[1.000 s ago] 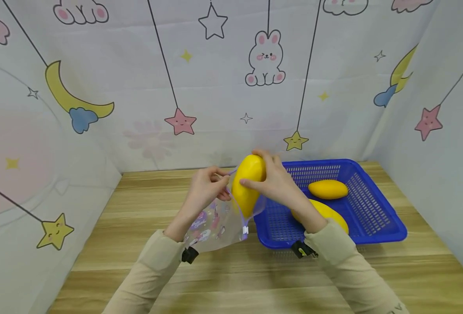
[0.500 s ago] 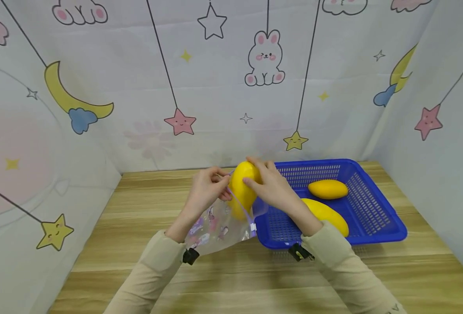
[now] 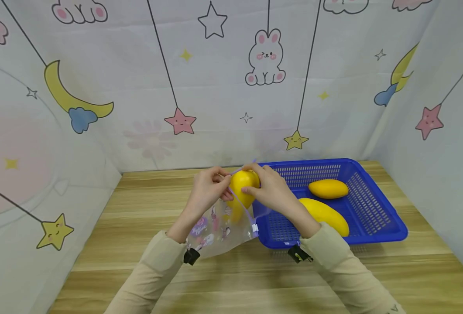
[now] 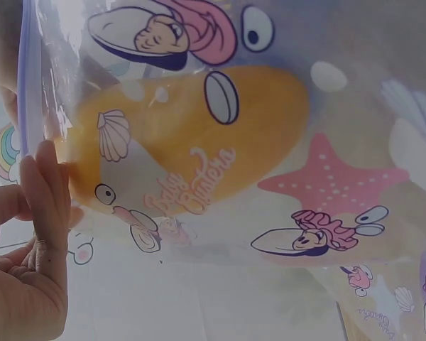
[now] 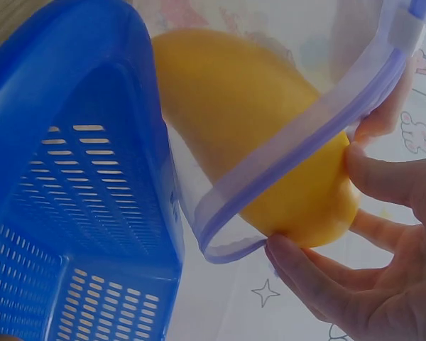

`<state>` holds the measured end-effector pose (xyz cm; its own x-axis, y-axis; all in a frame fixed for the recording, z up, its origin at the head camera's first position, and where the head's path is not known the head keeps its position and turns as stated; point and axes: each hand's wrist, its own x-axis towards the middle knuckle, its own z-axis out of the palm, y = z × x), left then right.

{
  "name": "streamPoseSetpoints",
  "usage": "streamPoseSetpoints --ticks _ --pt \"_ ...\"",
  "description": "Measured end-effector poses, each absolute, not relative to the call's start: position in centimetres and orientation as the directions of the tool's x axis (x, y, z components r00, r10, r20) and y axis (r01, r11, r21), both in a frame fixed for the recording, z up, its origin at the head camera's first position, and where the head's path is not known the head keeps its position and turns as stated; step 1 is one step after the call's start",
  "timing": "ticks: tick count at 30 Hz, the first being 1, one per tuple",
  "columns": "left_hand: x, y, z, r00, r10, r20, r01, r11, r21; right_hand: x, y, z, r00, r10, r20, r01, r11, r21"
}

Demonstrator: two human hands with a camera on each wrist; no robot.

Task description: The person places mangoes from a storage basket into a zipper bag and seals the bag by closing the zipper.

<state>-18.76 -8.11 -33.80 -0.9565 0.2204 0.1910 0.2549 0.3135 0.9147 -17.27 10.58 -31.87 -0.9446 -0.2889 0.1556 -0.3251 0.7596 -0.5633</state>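
Mango (image 3: 242, 182) sunk deeper into the clear bag (image 3: 220, 237), right hand (image 3: 271, 186) gripping its top, left hand (image 3: 209, 185) pinching the bag's rim, blue basket (image 3: 372, 239) just beside.

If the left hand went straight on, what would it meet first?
Beyond the bag it pinches, the left hand would probably meet the fruit in the right hand; depth is unclear.

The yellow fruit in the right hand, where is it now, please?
In the head view, the yellow fruit is partly inside the clear bag, gripped by the right hand, left of the blue basket.
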Motion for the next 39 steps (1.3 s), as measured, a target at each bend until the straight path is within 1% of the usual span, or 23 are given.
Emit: streamPoseSetpoints --ticks 5,9,19,25,33,39 --pt "-18.7 -8.1 -33.8 -0.952 0.229 0.203 0.269 0.307 0.913 -17.3 10.7 -31.8 -0.941 -0.304 0.148 -0.334 0.767 -0.548" --pt "-18.7 -8.2 -33.9 -0.949 0.235 0.210 0.276 0.297 0.914 -17.3 10.8 -31.8 -0.943 -0.309 0.126 -0.325 0.764 -0.558" --pt "-18.7 -8.4 -33.6 -0.964 0.215 0.158 0.221 0.316 0.922 -17.5 11.3 -31.1 -0.948 -0.303 0.100 -0.300 0.739 -0.603" --pt "-18.9 -8.7 -33.5 -0.965 0.207 0.160 0.220 0.311 0.925 -17.7 12.6 -30.5 -0.950 -0.297 0.098 -0.297 0.756 -0.584" --pt "-18.9 -9.1 -33.1 -0.958 0.194 0.209 0.260 0.296 0.919 -18.1 14.5 -30.1 -0.949 -0.301 0.090 -0.299 0.782 -0.547" --pt "-19.0 -9.2 -32.8 -0.963 0.145 0.225 0.261 0.322 0.910 -18.3 15.6 -29.9 -0.949 -0.305 0.083 -0.303 0.800 -0.519"
